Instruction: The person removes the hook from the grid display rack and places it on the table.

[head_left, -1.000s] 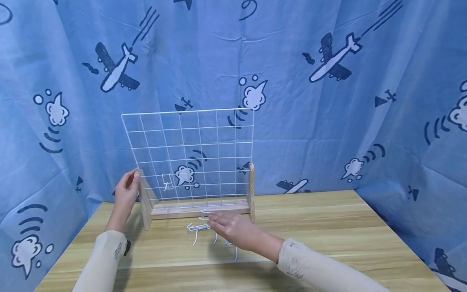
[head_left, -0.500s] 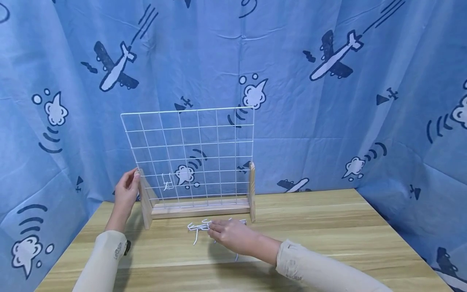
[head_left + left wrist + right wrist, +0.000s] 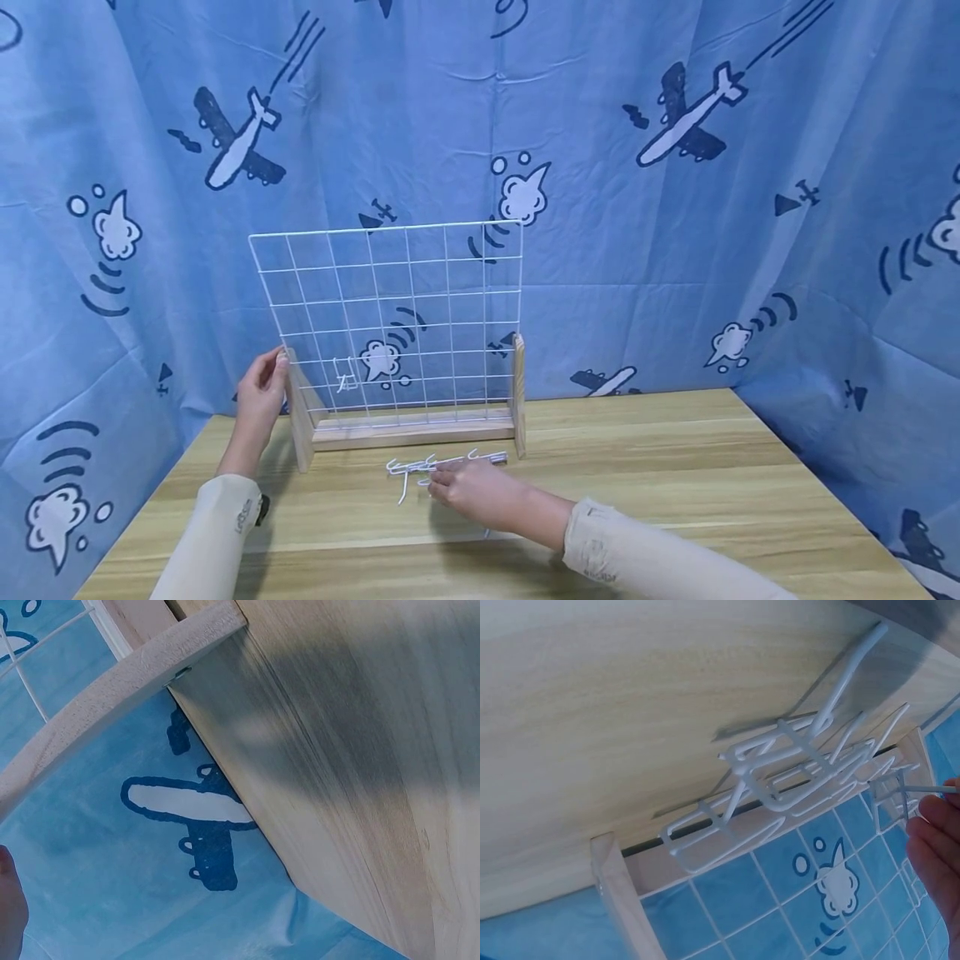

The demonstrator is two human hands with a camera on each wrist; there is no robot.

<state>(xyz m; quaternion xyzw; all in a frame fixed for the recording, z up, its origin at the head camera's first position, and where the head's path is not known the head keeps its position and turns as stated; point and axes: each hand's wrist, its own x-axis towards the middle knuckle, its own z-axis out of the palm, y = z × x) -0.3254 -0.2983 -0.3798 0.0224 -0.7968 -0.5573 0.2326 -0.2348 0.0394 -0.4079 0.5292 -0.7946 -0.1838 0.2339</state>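
In the head view my left hand holds the top of the wooden side post at the left end of a white wire grid stand. My right hand is low over the table in front of the stand. The right wrist view shows its fingers pinching the prong of a white wire hook. Several more white hooks lie in a row on the table beside that hand, partly hidden by it in the head view. One hook hangs on the grid's lower left part.
The wood-grain table runs to both sides and in front of the stand. A blue curtain with airplane prints surrounds it at the back and sides. A wooden bar joins the stand's two posts.
My right hand has dropped slightly toward the table. The wire loops that showed above its fingertips are lower now, and the other hooks behind it show more. My left hand stays in place.
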